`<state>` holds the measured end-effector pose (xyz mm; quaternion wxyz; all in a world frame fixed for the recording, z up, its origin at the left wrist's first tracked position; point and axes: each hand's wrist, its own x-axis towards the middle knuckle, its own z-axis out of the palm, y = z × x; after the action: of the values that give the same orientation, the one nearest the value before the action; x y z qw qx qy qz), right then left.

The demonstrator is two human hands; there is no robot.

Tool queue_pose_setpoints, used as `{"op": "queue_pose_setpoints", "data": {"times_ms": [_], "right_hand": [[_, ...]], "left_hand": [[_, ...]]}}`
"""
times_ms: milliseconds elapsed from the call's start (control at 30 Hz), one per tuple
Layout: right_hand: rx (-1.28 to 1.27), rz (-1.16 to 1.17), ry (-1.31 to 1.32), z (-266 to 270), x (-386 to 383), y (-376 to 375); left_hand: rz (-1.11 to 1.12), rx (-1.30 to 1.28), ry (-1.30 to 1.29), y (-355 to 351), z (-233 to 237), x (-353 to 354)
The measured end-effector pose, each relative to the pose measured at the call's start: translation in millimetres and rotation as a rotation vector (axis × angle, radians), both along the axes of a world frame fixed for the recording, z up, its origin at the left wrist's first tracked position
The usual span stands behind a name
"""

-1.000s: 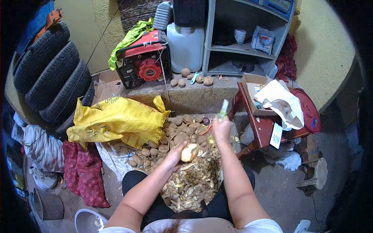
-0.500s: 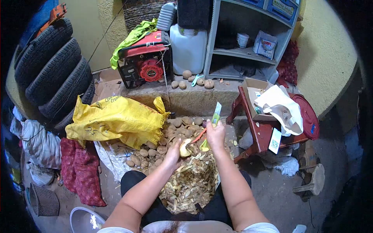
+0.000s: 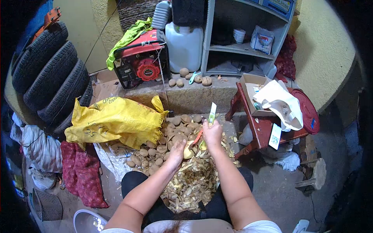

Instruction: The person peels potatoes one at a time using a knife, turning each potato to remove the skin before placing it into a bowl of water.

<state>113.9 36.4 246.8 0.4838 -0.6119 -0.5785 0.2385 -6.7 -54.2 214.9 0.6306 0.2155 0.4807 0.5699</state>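
My left hand [image 3: 178, 152] has its fingers curled around a pale, peeled potato [image 3: 188, 153], held above the heap of peelings [image 3: 190, 190] between the knees. My right hand [image 3: 212, 134] is closed round a green-and-white peeler [image 3: 212, 112], whose end pokes up past the fist; an orange-red strip [image 3: 198, 136] shows between fist and potato. Brown potatoes [image 3: 161, 148] lie on the floor [image 3: 272, 190] below the front edge of the concrete ledge [image 3: 194, 95], just beside the yellow sack [image 3: 116, 122].
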Motion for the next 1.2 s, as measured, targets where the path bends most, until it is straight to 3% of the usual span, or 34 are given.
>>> {"op": "queue_pose_setpoints", "data": {"times_ms": [167, 367, 500, 567, 833, 933, 1033, 1100, 1200], "right_hand": [[0.012, -0.058, -0.058, 1.6, 6.0, 5.3], [0.072, -0.312, -0.164, -2.7, 33.0, 25.2], [0.067, -0.232, -0.001, -3.9, 36.0, 27.4], [-0.065, -0.083, 0.218, -14.1, 31.4, 26.5], [0.066, 0.028, 0.05, 2.9, -0.6, -6.1], [0.06, 0.011, 0.061, 1.6, -0.5, -3.6], [0.015, -0.1, 0.06, -4.8, 10.3, 10.7], [0.083, -0.279, -0.049, -13.1, 25.4, 24.3], [0.134, -0.347, -0.14, -10.9, 37.4, 30.2]], "left_hand": [[-0.03, -0.03, 0.078, -4.6, -4.8, -0.8], [-0.069, 0.038, 0.159, -7.7, -4.4, -12.2], [-0.014, -0.125, -0.096, -3.6, 5.7, -19.3], [-0.047, -0.141, -0.089, -2.4, 0.2, -21.5], [-0.03, -0.16, -0.101, -2.3, -2.6, -3.5], [-0.031, -0.047, 0.021, 3.1, -15.5, -7.0], [-0.024, 0.023, 0.108, 3.8, -12.4, -8.4], [-0.088, -0.1, -0.011, -5.3, 10.1, -5.3], [-0.059, -0.116, -0.059, -5.1, 14.6, -14.8]]}}
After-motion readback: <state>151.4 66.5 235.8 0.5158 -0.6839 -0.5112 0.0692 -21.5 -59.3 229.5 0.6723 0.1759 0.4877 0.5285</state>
